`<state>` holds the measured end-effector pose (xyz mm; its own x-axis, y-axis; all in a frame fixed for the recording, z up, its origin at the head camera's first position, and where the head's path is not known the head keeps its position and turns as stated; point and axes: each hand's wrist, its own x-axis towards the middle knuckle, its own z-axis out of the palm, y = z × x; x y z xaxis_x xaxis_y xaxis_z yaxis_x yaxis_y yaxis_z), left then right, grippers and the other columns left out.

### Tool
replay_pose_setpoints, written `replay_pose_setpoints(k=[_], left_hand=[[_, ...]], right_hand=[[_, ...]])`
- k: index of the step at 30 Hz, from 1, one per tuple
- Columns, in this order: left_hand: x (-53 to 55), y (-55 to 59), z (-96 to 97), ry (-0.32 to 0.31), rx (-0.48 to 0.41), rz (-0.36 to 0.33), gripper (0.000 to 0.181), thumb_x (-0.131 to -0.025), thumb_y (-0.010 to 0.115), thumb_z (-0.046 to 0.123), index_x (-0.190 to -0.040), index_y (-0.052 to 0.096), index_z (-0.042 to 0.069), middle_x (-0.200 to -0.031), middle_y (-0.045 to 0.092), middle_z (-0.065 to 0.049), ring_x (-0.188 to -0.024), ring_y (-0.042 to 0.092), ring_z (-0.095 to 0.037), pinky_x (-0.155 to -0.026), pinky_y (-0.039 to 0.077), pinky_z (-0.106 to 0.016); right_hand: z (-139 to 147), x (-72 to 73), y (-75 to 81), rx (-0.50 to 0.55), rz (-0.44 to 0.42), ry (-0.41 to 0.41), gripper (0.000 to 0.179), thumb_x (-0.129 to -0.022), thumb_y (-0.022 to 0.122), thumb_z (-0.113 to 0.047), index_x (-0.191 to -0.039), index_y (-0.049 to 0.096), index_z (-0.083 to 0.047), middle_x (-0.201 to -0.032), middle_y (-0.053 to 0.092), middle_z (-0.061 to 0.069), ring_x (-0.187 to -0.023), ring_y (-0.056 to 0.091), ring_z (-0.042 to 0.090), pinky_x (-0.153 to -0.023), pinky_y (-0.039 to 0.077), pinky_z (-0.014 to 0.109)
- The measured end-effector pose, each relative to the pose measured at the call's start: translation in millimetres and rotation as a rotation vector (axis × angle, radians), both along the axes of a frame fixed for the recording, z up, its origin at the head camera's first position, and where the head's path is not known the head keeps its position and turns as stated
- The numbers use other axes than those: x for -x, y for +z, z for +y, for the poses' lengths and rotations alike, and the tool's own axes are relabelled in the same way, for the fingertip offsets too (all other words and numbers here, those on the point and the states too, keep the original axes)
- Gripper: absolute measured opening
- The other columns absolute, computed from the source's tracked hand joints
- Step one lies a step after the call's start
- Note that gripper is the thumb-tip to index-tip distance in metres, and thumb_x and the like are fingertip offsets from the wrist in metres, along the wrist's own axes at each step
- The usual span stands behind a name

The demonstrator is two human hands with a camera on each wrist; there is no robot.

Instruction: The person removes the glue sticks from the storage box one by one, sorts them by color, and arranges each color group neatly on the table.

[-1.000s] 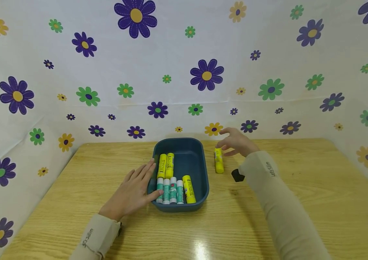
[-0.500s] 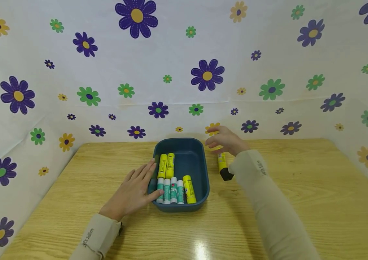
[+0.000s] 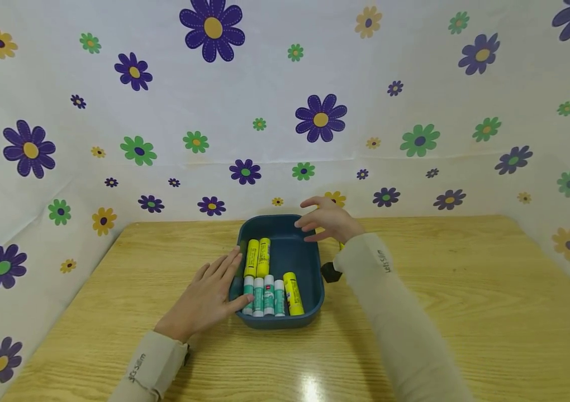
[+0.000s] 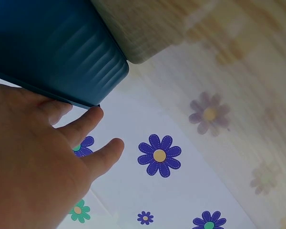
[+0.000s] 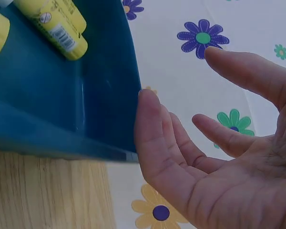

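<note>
We saw the left hand (image 3: 204, 301) hold its place left of centre, fingers straight on the left rim of the dark blue bin (image 3: 287, 254). And there went the right hand (image 3: 332, 219)! We watched it swing leftward to the bin's upper right corner, fingers loosely bent, holding nothing; whether it touched there, we couldn't tell. So the loose yellow glue stick (image 3: 342, 245), right of centre, lay ungripped outside, nearly all behind the right sleeve (image 3: 370, 262). Left to right, we counted two yellow glue sticks (image 3: 252, 258) above four teal-and-white glue sticks (image 3: 269, 296), one lower-right yellow glue stick (image 3: 293, 293), one outside.
</note>
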<state>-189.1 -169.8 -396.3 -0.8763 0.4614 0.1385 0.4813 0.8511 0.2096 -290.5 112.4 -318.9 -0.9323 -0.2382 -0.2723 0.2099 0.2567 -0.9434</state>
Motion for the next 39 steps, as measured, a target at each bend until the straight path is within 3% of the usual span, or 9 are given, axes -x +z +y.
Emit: replay_pose_setpoints(k=[7,14,19,33,39], left_hand=[[0.3,-0.7,-1.6,0.003,0.002,-0.012,0.090,-0.097,0.055,0.056,-0.159,0.026,-0.002,-0.167,0.021,-0.015,-0.148,0.028,-0.040,-0.116,0.021,-0.065],[0.8,-3.2,-3.5,-0.003,-0.006,-0.011,0.090,-0.097,0.054,0.058,-0.159,0.026,-0.001,-0.167,0.020,-0.015,-0.148,0.028,-0.040,-0.116,0.021,-0.066],[0.0,-3.4,-4.2,0.000,0.006,-0.007,0.090,-0.097,0.053,0.058,-0.159,0.027,-0.002,-0.166,0.022,-0.015,-0.148,0.029,-0.040,-0.116,0.022,-0.065],[-1.0,-2.4,-3.6,-0.009,-0.008,0.005,0.090,-0.096,0.055,0.058,-0.159,0.027,-0.001,-0.166,0.022,-0.014,-0.148,0.029,-0.039,-0.116,0.022,-0.065],[0.1,-1.2,-2.0,-0.014,-0.005,-0.001,0.090,-0.097,0.054,0.058,-0.159,0.027,-0.001,-0.167,0.021,-0.014,-0.149,0.028,-0.039,-0.116,0.022,-0.064]], right_hand=[[-20,-1.4,-2.4,0.023,-0.020,0.010,0.065,-0.094,0.069,-0.004,-0.152,0.039,-0.003,-0.136,0.048,0.022,-0.121,0.055,0.042,-0.093,0.056,0.046],[-36,-0.2,-12.3,0.053,-0.061,0.026,0.063,-0.094,0.070,-0.003,-0.150,0.042,-0.003,-0.125,0.053,0.019,-0.104,0.058,0.036,-0.087,0.059,0.043],[-44,-1.4,-21.0,0.068,-0.076,0.026,0.062,-0.093,0.071,-0.002,-0.148,0.043,-0.001,-0.128,0.053,0.019,-0.100,0.059,0.033,-0.085,0.059,0.043],[-59,-3.1,-36.1,0.083,-0.108,0.032,0.058,-0.093,0.068,0.000,-0.146,0.044,0.001,-0.133,0.054,0.022,-0.114,0.059,0.039,-0.087,0.058,0.050],[-62,-1.2,-42.7,0.076,-0.132,0.014,0.054,-0.094,0.068,0.000,-0.143,0.046,0.001,-0.133,0.056,0.022,-0.112,0.061,0.037,-0.087,0.058,0.051]])
